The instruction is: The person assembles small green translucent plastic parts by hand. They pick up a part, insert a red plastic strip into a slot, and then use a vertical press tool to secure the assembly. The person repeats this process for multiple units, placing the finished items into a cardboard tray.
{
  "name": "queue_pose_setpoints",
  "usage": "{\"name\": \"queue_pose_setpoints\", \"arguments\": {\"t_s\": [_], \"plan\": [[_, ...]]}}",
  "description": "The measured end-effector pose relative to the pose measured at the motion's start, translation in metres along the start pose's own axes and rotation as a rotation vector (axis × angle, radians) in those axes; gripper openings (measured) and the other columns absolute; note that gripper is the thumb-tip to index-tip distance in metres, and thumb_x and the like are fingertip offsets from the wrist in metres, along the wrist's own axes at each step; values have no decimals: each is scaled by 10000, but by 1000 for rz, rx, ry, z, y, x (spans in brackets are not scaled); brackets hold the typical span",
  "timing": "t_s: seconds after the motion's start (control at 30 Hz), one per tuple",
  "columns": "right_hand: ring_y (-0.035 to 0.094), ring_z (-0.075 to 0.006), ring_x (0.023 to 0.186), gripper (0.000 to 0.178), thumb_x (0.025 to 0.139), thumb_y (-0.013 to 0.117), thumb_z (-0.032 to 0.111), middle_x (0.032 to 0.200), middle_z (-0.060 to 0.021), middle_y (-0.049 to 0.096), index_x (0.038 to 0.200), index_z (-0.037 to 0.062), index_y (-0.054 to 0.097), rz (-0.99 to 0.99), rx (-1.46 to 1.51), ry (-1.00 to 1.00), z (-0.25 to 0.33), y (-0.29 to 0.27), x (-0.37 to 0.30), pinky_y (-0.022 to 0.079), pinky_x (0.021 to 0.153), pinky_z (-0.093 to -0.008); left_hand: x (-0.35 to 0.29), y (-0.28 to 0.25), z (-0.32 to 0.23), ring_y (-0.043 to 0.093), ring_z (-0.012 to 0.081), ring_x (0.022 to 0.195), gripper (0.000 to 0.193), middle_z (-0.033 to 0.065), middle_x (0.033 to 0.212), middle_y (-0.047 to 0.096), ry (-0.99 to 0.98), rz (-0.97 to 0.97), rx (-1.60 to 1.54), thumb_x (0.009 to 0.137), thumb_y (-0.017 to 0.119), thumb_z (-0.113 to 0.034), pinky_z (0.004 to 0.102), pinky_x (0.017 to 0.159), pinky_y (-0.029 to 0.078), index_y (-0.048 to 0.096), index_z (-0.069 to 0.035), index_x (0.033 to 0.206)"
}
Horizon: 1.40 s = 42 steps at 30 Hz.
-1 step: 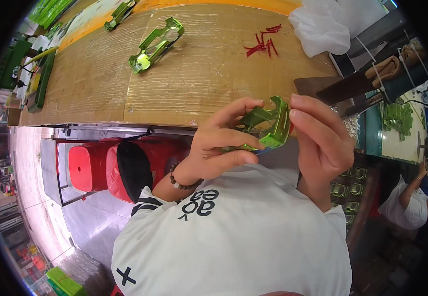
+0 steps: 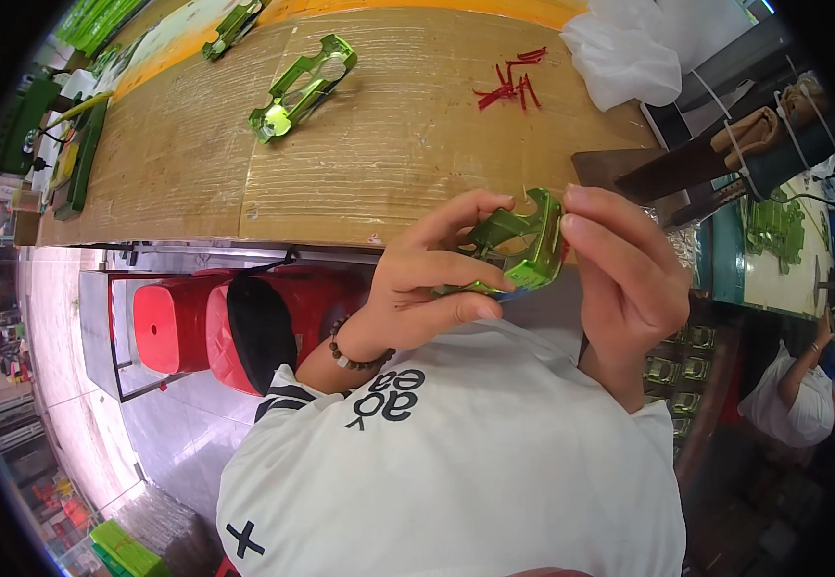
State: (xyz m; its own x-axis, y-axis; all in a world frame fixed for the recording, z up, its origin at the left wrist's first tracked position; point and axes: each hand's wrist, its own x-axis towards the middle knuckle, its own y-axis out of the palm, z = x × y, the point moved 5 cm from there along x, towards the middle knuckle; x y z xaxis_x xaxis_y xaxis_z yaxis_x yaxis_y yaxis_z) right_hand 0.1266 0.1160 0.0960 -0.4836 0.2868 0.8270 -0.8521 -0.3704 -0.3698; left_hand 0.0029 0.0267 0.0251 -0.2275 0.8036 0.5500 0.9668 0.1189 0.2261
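A shiny green plastic shell (image 2: pixel 539 260), shaped like a toy car body with window openings, is held in front of my chest at the table's near edge. My left hand (image 2: pixel 427 274) is closed around one end of it, thumb below and fingers above. At its other end, the closed fingertips of my right hand (image 2: pixel 624 255) press against the edge. A small bit of red (image 2: pixel 566 250) shows just beneath those fingertips; its shape is mostly hidden. On the table beyond lie thin red plastic strips (image 2: pixel 506 92) in a loose pile and another green shell (image 2: pixel 302 88).
The brown covered table (image 2: pixel 177 183) spans the far side, with a further green shell (image 2: pixel 232 29) at its back. White plastic bags (image 2: pixel 624 58) and a dark metal fixture (image 2: pixel 672 173) stand at the right. Red stools (image 2: pixel 175 327) sit lower left. Another person (image 2: pixel 791 394) works far right.
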Motion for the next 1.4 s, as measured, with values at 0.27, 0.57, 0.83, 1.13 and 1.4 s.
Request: {"name": "queue_pose_setpoints", "arguments": {"t_s": [0.27, 0.57, 0.83, 1.13, 1.4], "plan": [[614, -241, 765, 255, 625, 665, -71, 894, -167, 608, 874, -25, 634, 3, 121, 108, -2, -5, -4, 508, 636, -267, 2, 7, 1, 466, 294, 1101, 233, 218, 1259, 394, -20, -33, 43, 707, 712, -135, 387, 913, 381, 653, -6, 892], [600, -283, 839, 276, 612, 736, -18, 929, -186, 592, 866, -29, 629, -136, 550, 155, -5, -22, -18, 506, 716, -351, -5, 20, 9, 456, 369, 1101, 264, 254, 1226, 426, -283, 110, -593, 721, 696, -144, 442, 914, 361, 628, 22, 915], [583, -293, 920, 298, 643, 774, 110, 943, -100, 597, 897, 77, 621, 284, 1003, -151, -2, -23, -10, 366, 950, -459, -32, 57, 38, 584, 302, 843, 357, 232, 960, 588, -673, 386, -1591, 727, 684, -151, 365, 722, 473, 580, 102, 956], [598, -273, 885, 267, 649, 775, 134, 925, -128, 605, 858, 53, 630, 241, 983, -172, 4, -23, -4, 364, 950, -449, -35, 62, 46, 632, 217, 745, 343, 192, 881, 628, -830, 311, -1577, 745, 670, -119, 283, 620, 514, 567, 134, 950], [570, -318, 946, 313, 649, 775, 195, 922, -148, 613, 867, 16, 640, 383, 924, -186, 4, -22, 0, 349, 948, -467, -38, 59, 44, 630, 231, 791, 353, 188, 919, 626, -848, 165, -1501, 758, 659, -140, 312, 675, 519, 567, 116, 982]]}}
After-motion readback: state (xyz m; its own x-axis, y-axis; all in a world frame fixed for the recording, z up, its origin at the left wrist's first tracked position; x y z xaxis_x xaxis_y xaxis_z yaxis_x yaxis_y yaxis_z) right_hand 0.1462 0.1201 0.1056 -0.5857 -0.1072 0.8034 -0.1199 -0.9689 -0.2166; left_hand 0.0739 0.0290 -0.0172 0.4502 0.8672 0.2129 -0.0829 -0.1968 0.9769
